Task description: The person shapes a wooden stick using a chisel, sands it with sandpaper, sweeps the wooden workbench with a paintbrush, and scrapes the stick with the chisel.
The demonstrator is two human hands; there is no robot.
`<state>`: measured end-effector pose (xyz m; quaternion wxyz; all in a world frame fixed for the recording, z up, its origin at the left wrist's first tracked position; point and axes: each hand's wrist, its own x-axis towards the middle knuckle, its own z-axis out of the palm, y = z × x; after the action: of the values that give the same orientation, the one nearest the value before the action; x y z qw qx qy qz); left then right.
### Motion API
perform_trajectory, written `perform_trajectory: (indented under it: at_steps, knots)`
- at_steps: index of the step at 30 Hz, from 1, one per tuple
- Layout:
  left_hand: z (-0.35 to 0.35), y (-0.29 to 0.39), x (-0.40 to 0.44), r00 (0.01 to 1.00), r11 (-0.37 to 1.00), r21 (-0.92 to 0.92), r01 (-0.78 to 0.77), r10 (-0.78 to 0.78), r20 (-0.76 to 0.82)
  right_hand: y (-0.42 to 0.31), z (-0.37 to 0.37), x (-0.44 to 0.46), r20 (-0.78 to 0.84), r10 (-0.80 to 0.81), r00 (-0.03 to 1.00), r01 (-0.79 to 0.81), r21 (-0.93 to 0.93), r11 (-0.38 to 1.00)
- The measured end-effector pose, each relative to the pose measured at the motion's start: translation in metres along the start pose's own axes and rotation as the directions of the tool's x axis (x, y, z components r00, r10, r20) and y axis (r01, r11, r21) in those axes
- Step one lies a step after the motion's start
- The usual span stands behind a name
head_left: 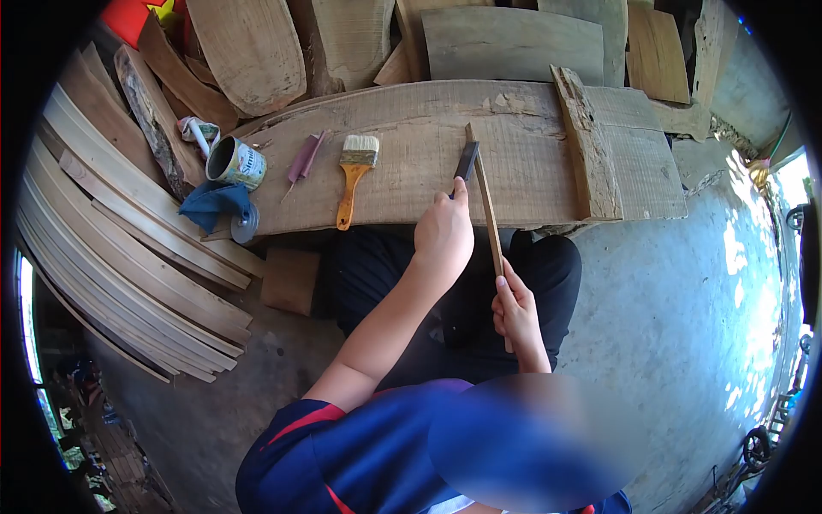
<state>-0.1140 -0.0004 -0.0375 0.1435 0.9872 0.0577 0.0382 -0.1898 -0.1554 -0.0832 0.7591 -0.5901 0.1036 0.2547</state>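
Observation:
My left hand (443, 230) is closed around a dark narrow tool (467, 160) with a slim tip, whose exact kind I cannot make out. That tool lies against the upper end of a thin wooden strip (488, 201). Lower down, my right hand (517, 310) grips the strip near its bottom end. The strip slants up over the near edge of a broad wooden board (411, 184). On the board, left of my hands, lies a wide paintbrush (352, 178) with pale bristles and an orange-yellow handle. Beside it is a purple object (306, 158) with a thin pointed end.
An open can (248, 164) lies tilted at the board's left end, by a blue cloth (216, 204) and a clear round piece (245, 224). A rough wooden bar (591, 154) crosses the board's right side. Long planks (145, 248) are stacked left; wood slabs (514, 43) stand behind.

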Motion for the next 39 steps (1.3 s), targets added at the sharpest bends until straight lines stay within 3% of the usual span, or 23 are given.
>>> perform_trajectory:
  at_steps: [8, 24, 34, 36, 39]
  knots:
    - [0.012, -0.011, 0.034, 0.989, 0.999, -0.033, -0.014, 0.009, -0.146, 0.002, 0.005, -0.007, -0.008, -0.004, 1.0, 0.004, 0.026, 1.0]
    - [-0.014, -0.004, -0.034, 0.996, 0.996, -0.018, -0.09, 0.09, 0.004, 0.001, 0.004, -0.006, -0.043, 0.018, 0.999, -0.019, -0.026, 0.999]
    - [-0.007, 0.005, -0.022, 0.998, 0.998, 0.011, -0.057, 0.057, -0.023, 0.013, 0.007, 0.009, -0.107, -0.136, 0.985, 0.119, -0.158, 0.98]
    - [-0.011, 0.011, -0.019, 0.993, 0.998, 0.062, -0.031, 0.023, 0.114, 0.013, 0.008, 0.011, -0.114, -0.166, 0.979, 0.145, -0.178, 0.973]
    - [-0.008, 0.012, -0.016, 0.994, 0.998, 0.059, -0.021, 0.014, 0.106, 0.012, 0.008, 0.012, -0.111, -0.162, 0.981, 0.141, -0.176, 0.974]
